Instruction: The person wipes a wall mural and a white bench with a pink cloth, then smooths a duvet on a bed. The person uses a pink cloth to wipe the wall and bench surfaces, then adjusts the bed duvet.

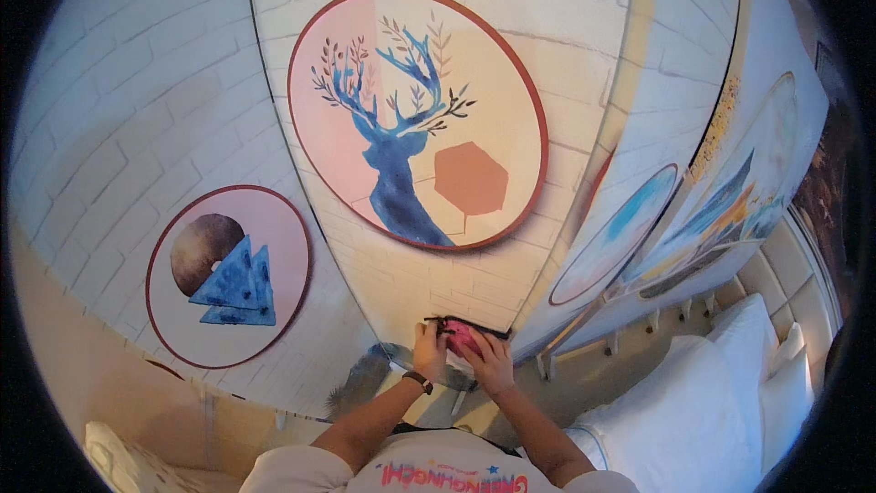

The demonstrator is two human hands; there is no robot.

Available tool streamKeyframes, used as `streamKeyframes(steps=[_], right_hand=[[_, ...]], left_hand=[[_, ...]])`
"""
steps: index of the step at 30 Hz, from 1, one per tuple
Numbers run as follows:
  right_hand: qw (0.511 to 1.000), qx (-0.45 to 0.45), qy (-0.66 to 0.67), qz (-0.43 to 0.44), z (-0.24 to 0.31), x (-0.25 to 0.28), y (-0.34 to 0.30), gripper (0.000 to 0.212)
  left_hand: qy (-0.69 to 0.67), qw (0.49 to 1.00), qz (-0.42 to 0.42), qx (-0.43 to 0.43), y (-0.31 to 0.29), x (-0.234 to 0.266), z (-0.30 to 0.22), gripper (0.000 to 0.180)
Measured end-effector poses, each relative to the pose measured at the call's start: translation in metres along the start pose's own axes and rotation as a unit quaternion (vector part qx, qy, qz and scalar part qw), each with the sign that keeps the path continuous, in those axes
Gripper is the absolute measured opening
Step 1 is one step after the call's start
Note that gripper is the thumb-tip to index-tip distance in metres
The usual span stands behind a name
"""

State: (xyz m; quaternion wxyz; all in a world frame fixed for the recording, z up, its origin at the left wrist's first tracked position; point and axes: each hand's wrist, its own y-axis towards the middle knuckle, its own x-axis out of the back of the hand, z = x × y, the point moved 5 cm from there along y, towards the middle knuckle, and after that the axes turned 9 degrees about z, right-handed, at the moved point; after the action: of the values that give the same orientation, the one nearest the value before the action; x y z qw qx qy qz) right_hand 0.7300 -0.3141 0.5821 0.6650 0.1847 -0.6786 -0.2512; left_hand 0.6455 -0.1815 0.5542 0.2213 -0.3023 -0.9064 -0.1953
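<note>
Both hands are on a small pink, soft-looking thing (pixel 461 340) low in front of me; its exact kind does not show. Along its far side runs a dark, narrow edge (pixel 484 326), like a strap or rim. My left hand (pixel 429 350), below which a dark watch (pixel 418 382) circles the wrist, grips its left end with fingers bent. Over its right part lies my right hand (pixel 493 363), fingers curled onto the pink surface. The fingers hide much of the thing.
Tall folding panels (pixel 584 64) stand close ahead, with a brick pattern and a round blue deer picture (pixel 397 169). Another round picture (pixel 228 278) is at left. White bedding (pixel 680 415) lies at right, near a padded headboard (pixel 776 265). Pale fabric (pixel 128 466) sits at lower left.
</note>
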Motion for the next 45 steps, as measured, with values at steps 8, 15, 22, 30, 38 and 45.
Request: streamKeyframes(steps=[8, 15, 22, 30, 38, 45], right_hand=[[0.976, 0.004, -0.036, -0.214, 0.012, 0.098, 0.094, 0.034], [0.989, 0.114, -0.067, -0.069, 0.000, -0.024, 0.011, 0.029], [0.994, 0.083, -0.015, 0.068, 0.003, -0.066, -0.009, 0.033], [0.995, 0.085, -0.002, -0.048, 0.065, -0.013, 0.144, 0.040], [0.982, 0.176, -0.021, 0.069, 0.106, -0.139, 0.143, 0.037], [0.963, 0.075, 0.003, 0.257, 0.059, -0.211, 0.009, 0.038]], left_hand=[[-0.024, 0.962, -0.242, -0.126, 0.035, 0.070, -0.100, 0.028], [0.037, 0.991, -0.117, 0.051, 0.005, -0.013, 0.041, 0.037], [0.060, 0.986, -0.014, 0.156, -0.008, -0.029, 0.082, 0.037], [-0.014, 0.943, -0.330, 0.048, 0.061, 0.113, 0.038, 0.029], [0.030, 0.948, -0.246, 0.200, 0.066, 0.097, 0.195, 0.026], [-0.052, 0.953, -0.045, 0.295, 0.006, -0.017, 0.234, 0.028]])
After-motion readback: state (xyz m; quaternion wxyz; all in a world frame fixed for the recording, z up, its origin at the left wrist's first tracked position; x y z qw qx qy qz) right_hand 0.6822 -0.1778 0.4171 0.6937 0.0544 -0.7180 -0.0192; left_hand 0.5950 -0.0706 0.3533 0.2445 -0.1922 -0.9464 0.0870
